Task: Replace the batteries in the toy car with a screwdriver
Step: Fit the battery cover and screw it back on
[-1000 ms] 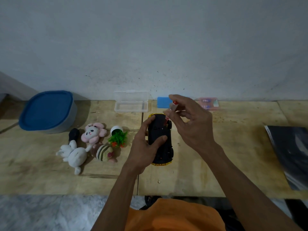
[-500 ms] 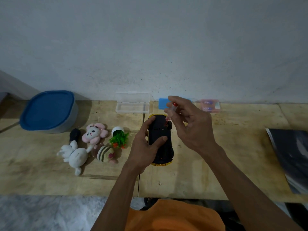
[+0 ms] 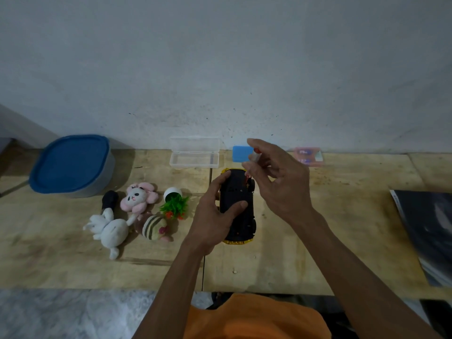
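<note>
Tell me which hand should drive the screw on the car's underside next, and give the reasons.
Right. The right hand already pinches the small screwdriver above the far end of the upturned toy car. The left hand grips the car, steadying it on the table.

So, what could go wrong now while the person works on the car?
The right hand pinches a small screwdriver by its top only; the tip could slip off the screw. The left hand grips the upturned toy car from one side, so it may twist. A loosened screw could roll off the wooden table.
</note>
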A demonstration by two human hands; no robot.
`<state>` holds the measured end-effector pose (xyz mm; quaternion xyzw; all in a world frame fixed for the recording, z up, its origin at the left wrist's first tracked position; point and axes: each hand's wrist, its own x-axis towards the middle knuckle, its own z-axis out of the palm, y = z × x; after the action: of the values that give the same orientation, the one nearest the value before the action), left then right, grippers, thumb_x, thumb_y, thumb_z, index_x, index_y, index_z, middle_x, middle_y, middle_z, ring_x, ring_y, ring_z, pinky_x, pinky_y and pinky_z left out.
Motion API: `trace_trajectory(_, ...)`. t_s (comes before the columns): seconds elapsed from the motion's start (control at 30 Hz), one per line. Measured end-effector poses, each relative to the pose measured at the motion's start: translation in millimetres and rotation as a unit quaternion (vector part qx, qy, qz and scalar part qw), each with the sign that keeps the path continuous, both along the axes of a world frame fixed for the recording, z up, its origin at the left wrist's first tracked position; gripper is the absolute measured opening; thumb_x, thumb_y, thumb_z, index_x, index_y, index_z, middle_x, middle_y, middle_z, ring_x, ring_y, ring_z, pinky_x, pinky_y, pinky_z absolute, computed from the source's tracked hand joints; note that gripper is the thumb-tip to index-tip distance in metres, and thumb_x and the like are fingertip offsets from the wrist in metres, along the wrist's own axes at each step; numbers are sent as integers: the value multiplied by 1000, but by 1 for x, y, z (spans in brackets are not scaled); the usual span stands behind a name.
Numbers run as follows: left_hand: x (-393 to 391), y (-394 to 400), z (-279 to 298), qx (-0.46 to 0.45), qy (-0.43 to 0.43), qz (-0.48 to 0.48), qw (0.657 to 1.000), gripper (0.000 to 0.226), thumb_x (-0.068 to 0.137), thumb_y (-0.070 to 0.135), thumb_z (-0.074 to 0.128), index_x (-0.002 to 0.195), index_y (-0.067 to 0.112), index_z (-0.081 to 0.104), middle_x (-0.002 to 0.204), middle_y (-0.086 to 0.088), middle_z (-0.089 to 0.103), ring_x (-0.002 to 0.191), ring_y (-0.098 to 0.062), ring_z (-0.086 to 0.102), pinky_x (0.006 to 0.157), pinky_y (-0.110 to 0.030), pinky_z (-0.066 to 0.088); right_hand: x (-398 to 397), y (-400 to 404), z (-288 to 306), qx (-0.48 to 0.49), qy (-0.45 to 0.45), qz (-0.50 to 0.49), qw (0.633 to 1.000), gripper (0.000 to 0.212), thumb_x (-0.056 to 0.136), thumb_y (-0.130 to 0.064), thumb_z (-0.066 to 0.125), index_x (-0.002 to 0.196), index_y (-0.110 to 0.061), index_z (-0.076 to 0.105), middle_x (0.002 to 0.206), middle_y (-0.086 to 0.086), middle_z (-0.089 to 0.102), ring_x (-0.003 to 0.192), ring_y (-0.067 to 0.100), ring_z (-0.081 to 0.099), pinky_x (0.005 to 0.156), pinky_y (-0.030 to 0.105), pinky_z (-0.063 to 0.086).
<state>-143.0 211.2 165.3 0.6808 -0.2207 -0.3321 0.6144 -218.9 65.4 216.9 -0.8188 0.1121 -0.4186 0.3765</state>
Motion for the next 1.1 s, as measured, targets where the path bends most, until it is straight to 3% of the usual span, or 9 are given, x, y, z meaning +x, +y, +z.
trace_trajectory(0.07,-1,-1,0,-2,-4,0,1000,65,90,14,75,142,41,46,133,5,56,106,0,64,85,-42,62,0,0,1,-6,4,2,1000,37,92,-7,70,128,-7,63,100,2,69,85,15,70,78,25,61)
trace_trajectory(0.17,-1,-3,1,-6,8,5,1000,66,89,14,76,142,42,46,130,1,57,103,-6,68,84,-44,62,-3,0,1,9,16,17,1000,31,96,-7,64,127,-6,61,115,2,70,98,11,72,79,26,61)
trace_trajectory(0.33,0,-1,-2,3,-6,2,1000,66,89,16,76,141,43,46,132,6,57,114,-8,60,86,-42,62,-1,-4,0,17,0,-19,1000,35,88,-11,75,122,-11,64,91,5,71,82,13,71,76,22,60)
trace_trajectory(0.43,-3,0,-3,-2,0,2,1000,66,89,15,76,142,42,47,132,6,56,110,-2,61,85,-42,62,-3,-4,-1,-1,10,-14,1000,35,90,-10,73,124,-10,64,94,5,69,85,11,68,76,17,58)
trace_trajectory(0.53,-2,0,-2,1,1,5,1000,67,89,15,76,142,42,46,132,4,55,110,-6,62,84,-42,62,-7,-2,-2,26,40,16,999,33,97,-11,62,129,-9,60,108,3,71,99,8,70,80,18,58)
trace_trajectory(0.73,0,0,-2,3,-8,4,1000,67,88,14,77,141,43,47,133,6,55,110,-3,61,84,-42,62,-5,-3,-4,-20,8,-14,1000,38,90,-17,72,126,-6,64,100,9,72,86,12,71,82,18,58)
trace_trajectory(0.87,-2,-1,-1,4,-8,7,1000,66,88,16,77,140,45,48,129,6,56,112,-9,61,85,-45,62,-7,0,-4,-6,16,2,1000,34,96,-8,64,130,-6,60,111,7,72,98,11,72,80,23,61)
trace_trajectory(0.97,-2,-1,-1,6,-12,7,1000,67,88,14,77,140,44,48,129,10,56,112,-5,59,85,-43,62,-4,-2,-4,12,-8,-17,1000,36,92,-6,70,127,-9,62,98,6,73,87,7,72,78,25,61)
trace_trajectory(1.1,-3,1,-1,-3,-9,8,1000,66,89,12,76,141,41,48,130,5,56,109,-5,62,83,-43,63,-4,1,-4,-13,-5,-9,1000,39,94,-3,67,131,-9,59,101,7,70,93,-1,67,81,16,57)
